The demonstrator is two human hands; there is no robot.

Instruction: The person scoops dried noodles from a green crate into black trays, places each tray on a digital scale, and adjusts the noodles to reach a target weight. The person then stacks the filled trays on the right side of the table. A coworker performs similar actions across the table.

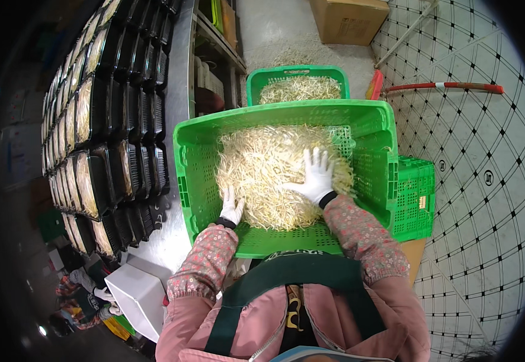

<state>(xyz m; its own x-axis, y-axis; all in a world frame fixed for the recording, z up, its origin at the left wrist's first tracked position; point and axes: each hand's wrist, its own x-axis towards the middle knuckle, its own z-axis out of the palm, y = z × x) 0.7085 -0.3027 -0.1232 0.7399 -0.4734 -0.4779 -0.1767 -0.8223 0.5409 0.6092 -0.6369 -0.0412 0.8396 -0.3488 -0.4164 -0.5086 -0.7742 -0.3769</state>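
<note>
A heap of pale bean sprouts [262, 175] lies in a large green plastic crate [286, 114] in front of me. My right hand [315, 178], in a white glove, rests on the right part of the heap with its fingers spread. On the left side of the heap, near the crate's near left corner, my left hand [232, 208] is also gloved in white. Its fingers are stretched out against the sprouts, their tips partly among them. Neither hand grips anything that I can see. Floral sleeves cover both forearms.
Stacked black trays [99, 114] of sprouts fill a metal table [181, 78] at left. Beyond my crate stands a smaller green crate [253, 87] of sprouts; another green crate [416, 205] sits right. A cardboard box [350, 21] is far off. At lower left, a person handles a white bin [135, 298].
</note>
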